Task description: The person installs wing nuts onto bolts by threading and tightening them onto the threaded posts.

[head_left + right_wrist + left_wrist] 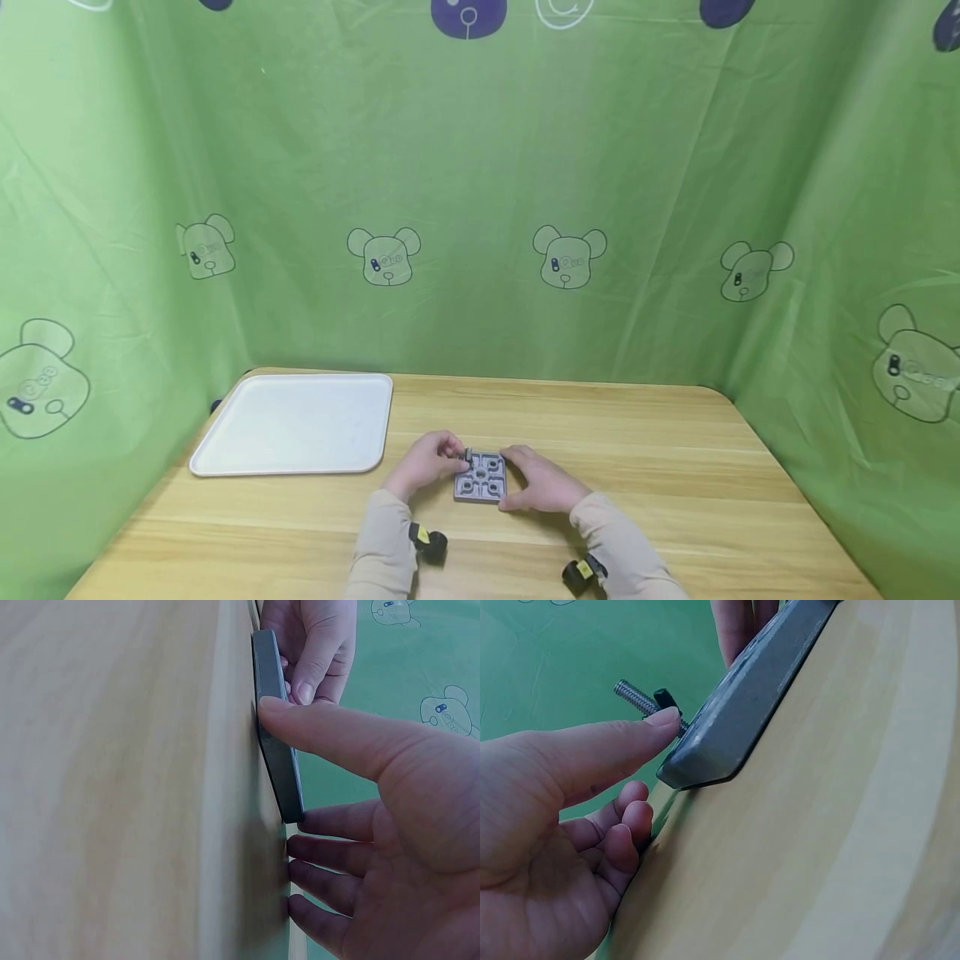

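A square grey plate [483,497] with recessed round holes lies flat on the wooden table, between both hands. From its far left corner stands a threaded bolt [631,694]. A small dark wing nut [662,698] sits on that bolt, partly covered by a fingertip. My left hand [427,463] pinches at the nut, thumb tip against it, the lower fingers curled beside the plate; the far side of the pinch is hidden. My right hand [547,482] spans the right side of the plate, thumb on the near part of its edge [274,761] and index finger at the far corner.
A white tray [296,425] lies at the back left of the table [675,517]. Green cloth [480,325] with bear prints hangs behind and along both sides. A black wrist camera [431,546] is strapped to the left sleeve, another camera [579,575] to the right.
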Action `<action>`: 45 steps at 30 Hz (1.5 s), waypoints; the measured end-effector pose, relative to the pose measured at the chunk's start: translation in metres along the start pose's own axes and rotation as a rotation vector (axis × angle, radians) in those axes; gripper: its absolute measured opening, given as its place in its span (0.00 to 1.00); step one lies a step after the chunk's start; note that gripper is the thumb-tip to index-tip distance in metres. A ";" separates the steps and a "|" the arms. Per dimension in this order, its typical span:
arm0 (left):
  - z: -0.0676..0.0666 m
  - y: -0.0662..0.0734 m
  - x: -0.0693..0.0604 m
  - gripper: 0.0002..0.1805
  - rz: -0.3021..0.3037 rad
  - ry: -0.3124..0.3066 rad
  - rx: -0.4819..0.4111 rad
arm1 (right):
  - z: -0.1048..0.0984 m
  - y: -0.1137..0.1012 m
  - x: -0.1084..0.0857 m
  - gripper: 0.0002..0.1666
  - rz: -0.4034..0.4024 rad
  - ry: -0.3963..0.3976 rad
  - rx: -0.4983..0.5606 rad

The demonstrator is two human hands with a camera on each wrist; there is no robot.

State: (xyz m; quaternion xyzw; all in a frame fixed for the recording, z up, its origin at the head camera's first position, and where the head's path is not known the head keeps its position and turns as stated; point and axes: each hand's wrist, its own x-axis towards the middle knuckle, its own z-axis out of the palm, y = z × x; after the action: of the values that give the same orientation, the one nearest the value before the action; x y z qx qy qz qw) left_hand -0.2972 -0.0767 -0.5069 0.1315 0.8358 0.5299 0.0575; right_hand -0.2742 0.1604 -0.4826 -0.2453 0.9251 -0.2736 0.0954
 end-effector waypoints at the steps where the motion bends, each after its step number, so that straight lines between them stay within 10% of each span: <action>1: 0.000 0.000 0.000 0.12 0.005 -0.002 0.000 | 0.000 0.000 0.000 0.56 0.000 0.001 0.000; 33: 0.003 0.008 -0.002 0.13 0.071 -0.012 0.156 | 0.000 -0.003 -0.002 0.56 0.012 0.002 0.003; 45: 0.002 0.003 -0.002 0.12 0.004 0.016 0.017 | -0.001 -0.002 -0.002 0.56 0.006 0.004 0.006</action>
State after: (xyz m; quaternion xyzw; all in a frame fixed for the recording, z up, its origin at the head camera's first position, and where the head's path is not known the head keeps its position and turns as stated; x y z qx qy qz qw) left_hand -0.2947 -0.0737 -0.5051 0.1295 0.8406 0.5237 0.0488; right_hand -0.2722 0.1600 -0.4810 -0.2419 0.9252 -0.2765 0.0950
